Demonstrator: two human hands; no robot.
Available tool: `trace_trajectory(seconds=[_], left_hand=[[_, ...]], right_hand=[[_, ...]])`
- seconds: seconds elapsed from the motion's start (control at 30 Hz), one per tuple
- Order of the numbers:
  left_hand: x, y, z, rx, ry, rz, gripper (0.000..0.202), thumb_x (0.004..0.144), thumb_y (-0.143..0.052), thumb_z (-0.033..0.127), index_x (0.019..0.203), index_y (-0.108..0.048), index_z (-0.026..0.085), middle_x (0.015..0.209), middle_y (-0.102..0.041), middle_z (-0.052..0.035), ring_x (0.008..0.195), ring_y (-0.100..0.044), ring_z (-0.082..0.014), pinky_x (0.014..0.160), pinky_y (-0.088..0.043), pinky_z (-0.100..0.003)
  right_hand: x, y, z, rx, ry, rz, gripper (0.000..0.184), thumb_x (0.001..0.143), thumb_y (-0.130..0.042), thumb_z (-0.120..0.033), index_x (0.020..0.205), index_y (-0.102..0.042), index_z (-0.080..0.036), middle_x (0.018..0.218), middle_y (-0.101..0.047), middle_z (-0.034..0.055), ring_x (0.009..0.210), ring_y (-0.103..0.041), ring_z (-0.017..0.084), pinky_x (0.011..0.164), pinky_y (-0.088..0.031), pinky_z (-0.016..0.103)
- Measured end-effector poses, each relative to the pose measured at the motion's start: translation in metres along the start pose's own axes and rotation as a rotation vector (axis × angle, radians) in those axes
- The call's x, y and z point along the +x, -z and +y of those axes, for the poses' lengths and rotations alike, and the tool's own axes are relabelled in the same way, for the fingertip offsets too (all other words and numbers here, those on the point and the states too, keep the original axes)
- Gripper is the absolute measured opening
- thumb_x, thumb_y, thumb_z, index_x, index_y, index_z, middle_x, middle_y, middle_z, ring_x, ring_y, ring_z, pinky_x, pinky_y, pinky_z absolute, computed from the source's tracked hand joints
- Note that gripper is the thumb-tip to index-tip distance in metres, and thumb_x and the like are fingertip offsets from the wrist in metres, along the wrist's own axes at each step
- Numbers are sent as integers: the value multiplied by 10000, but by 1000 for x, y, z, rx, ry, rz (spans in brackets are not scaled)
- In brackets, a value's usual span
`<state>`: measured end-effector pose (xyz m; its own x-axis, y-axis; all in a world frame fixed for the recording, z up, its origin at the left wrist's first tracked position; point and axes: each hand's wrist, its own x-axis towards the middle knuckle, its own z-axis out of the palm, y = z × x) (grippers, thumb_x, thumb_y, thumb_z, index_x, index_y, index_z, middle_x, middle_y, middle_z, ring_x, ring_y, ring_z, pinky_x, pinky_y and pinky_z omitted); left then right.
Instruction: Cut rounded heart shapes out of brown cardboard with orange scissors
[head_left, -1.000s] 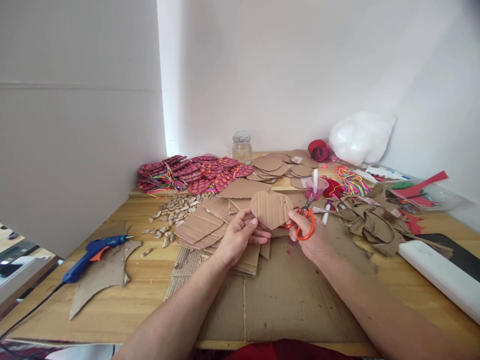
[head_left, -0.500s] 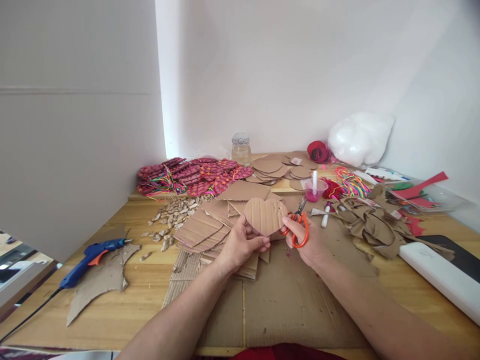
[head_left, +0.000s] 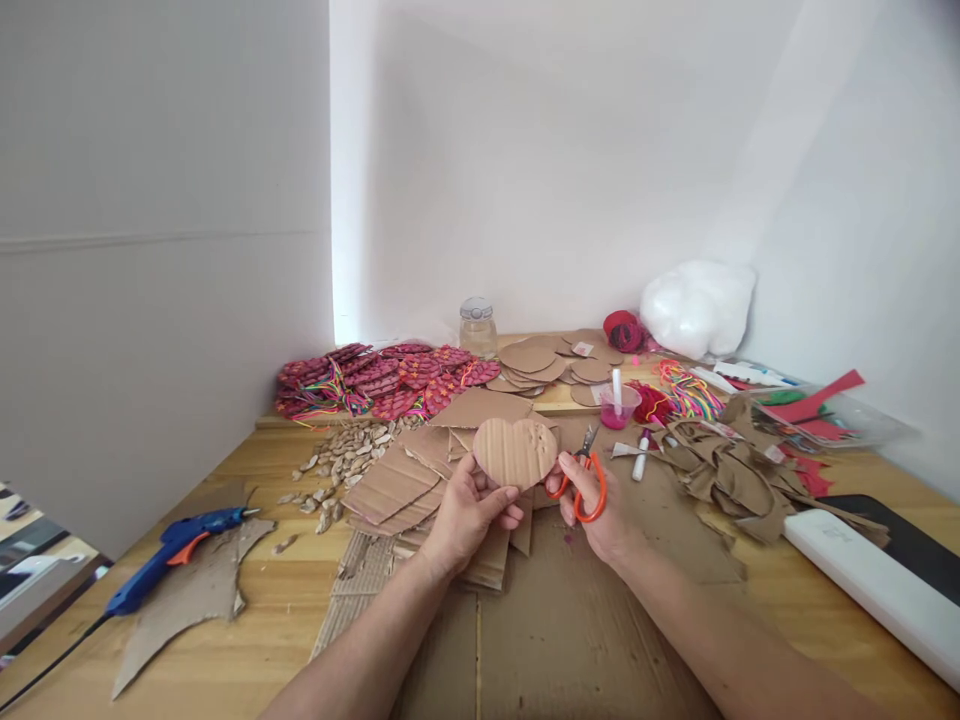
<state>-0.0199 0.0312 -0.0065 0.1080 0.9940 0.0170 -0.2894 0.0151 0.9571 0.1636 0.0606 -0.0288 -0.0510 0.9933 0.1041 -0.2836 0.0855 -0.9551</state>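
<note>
Wooden tabletop (head_left: 277,610) spreads before us, with a big cardboard sheet (head_left: 570,640) over its near middle. Nearest on the left, a blue glue gun (head_left: 169,565) rests on a cardboard scrap (head_left: 180,615); a white plastic bar (head_left: 870,580) lies on the right. Our left hand (head_left: 469,510) pinches the lower left of a cardboard heart (head_left: 514,455), held up at the middle of the scene. Our right hand (head_left: 604,505) grips orange scissors (head_left: 586,450) by the handles, its fingertips at the heart's right edge; whether they pinch it too, we cannot tell. So the heart lies between our hands, just left of the scissors, its wide axis running left to right, while the blades point to the far side, beside the heart rather than across it. Beyond the left hand we see stacked cardboard pieces (head_left: 397,475) and pale shell-like bits (head_left: 349,450); to the right, curled offcuts (head_left: 742,465). Farther off stand a pink cup (head_left: 620,412) and a jar (head_left: 478,332), near cardboard circles (head_left: 529,358), before a white wall (head_left: 562,170).
</note>
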Motion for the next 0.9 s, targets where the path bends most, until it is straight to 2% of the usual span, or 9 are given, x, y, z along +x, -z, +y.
trace_trajectory(seconds=[0.17,0.27,0.4,0.47,0.57,0.7,0.77,0.83,0.9], left_hand=[[6,12,15,-142,-65,180,593,680,-901,284,1125,-518,195,820,-671,34,534,-652,-73,463,-504,-145],[7,20,27,-141,-108,266,597,647,-912,304,1098,-533,208,832,-656,50,538,-636,-54,448,-480,-122],[14,18,40,-52,-51,243,563,612,-922,288,1033,-561,185,773,-652,50,517,-622,-55,443,-490,-122],[25,12,45,-6,0,203,514,626,-912,250,1008,-579,171,739,-654,39,507,-627,-71,429,-492,-135],[53,-1,48,64,90,151,439,648,-885,152,987,-605,150,729,-668,13,499,-632,-90,408,-473,-146],[104,-23,50,157,226,114,331,702,-834,49,962,-636,105,775,-690,-41,564,-638,-108,505,-526,-199],[129,-38,49,197,271,103,301,798,-792,110,1061,-647,107,925,-704,-73,715,-676,-149,626,-579,-270],[153,-56,47,217,303,76,318,956,-653,316,1229,-627,155,1192,-666,-96,975,-681,-216,813,-601,-405],[172,-76,44,211,295,66,382,962,-640,353,1295,-601,170,1292,-630,-115,1081,-658,-253,895,-578,-467]], right_hand=[[-4,-7,0,-10,-17,-52,431,863,-701,-582,776,-665,-162,626,-617,-9,385,-418,69,366,-287,227],[-7,-10,-1,-13,-35,-121,410,812,-770,-548,729,-660,-162,596,-627,2,470,-479,97,444,-350,232],[-7,-12,-1,-8,-48,-172,403,755,-827,-522,690,-654,-163,570,-634,8,554,-533,125,550,-415,245],[-6,-12,1,1,-52,-164,421,756,-816,-548,688,-657,-164,564,-635,9,544,-535,126,551,-421,249],[-3,-12,4,32,-52,-110,463,767,-779,-610,698,-660,-167,559,-630,11,539,-557,133,520,-427,243],[-2,-12,8,85,-67,-24,523,827,-669,-689,720,-617,-180,561,-600,-21,381,-439,78,352,-304,208],[-2,-13,8,110,-80,-7,535,836,-643,-705,725,-594,-184,568,-588,-36,329,-375,56,304,-248,198],[-2,-14,7,135,-86,-2,539,824,-650,-711,722,-579,-187,563,-580,-42,320,-369,51,289,-246,188],[-1,-15,7,155,-92,-5,543,805,-664,-716,724,-575,-187,552,-579,-42,320,-372,52,282,-248,182]])
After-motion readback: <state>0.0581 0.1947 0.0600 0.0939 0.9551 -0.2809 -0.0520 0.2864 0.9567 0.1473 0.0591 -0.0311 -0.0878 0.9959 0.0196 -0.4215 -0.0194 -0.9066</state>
